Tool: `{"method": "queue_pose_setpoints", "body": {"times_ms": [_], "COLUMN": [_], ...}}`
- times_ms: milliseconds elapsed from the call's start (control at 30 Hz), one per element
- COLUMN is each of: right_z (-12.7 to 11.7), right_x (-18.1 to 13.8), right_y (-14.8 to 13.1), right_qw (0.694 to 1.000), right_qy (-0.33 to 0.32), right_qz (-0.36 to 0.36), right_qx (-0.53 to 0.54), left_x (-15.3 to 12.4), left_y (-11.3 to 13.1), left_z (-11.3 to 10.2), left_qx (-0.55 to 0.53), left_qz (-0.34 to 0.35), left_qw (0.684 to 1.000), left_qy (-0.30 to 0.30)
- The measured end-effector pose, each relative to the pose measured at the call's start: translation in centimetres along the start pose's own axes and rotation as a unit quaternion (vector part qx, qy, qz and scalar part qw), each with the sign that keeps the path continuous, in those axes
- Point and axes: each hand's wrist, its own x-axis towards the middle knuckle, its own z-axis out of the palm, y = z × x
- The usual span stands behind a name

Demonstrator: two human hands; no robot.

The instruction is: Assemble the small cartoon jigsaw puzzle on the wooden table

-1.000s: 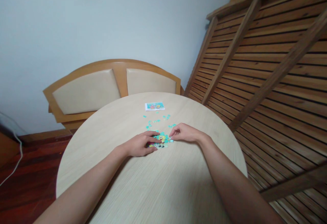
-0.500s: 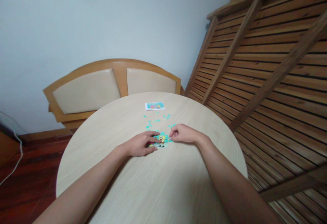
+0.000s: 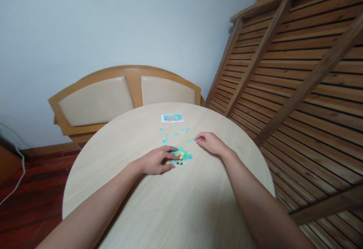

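Currently our left hand lies spread over the joined puzzle on the bench. Our right hand, fingers bunched, is nearer the loose teal pieces just left of its fingertips, beyond the puzzle; whether it pinches one, we cannot tell.

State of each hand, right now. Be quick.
Left hand: open, fingers spread over the joined puzzle pieces.
Right hand: fingers curled beside loose teal pieces; whether it grips one cannot be told.
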Motion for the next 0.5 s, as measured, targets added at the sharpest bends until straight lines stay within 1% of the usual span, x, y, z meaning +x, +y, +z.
{"method": "queue_pose_setpoints", "body": {"times_ms": [67,167,367,433,500], "right_z": [0.2,0.7,1.9,2.2,2.4], "right_x": [0.1,0.3,0.6,0.6,0.6], "right_y": [0.7,1.0,0.7,0.5,0.3], "right_qw": [1.0,0.999,0.997,0.996,0.996], "right_qy": [0.02,0.034,0.031,0.028,0.027], "right_qz": [0.004,-0.006,-0.044,-0.05,-0.055], "right_qx": [-0.015,-0.035,-0.06,-0.065,-0.07], "left_x": [0.1,0.2,0.6,0.6,0.5], "left_y": [0.3,0.8,1.7,1.4,0.6], "left_z": [-0.1,-0.3,-0.5,-0.6,-0.9], "left_qx": [-0.001,0.003,-0.015,-0.016,0.008], "left_qz": [0.012,0.024,0.033,0.02,-0.021], "left_qw": [1.0,1.0,0.999,0.999,0.998], "left_qy": [0.0,-0.006,0.001,0.021,0.051]}}
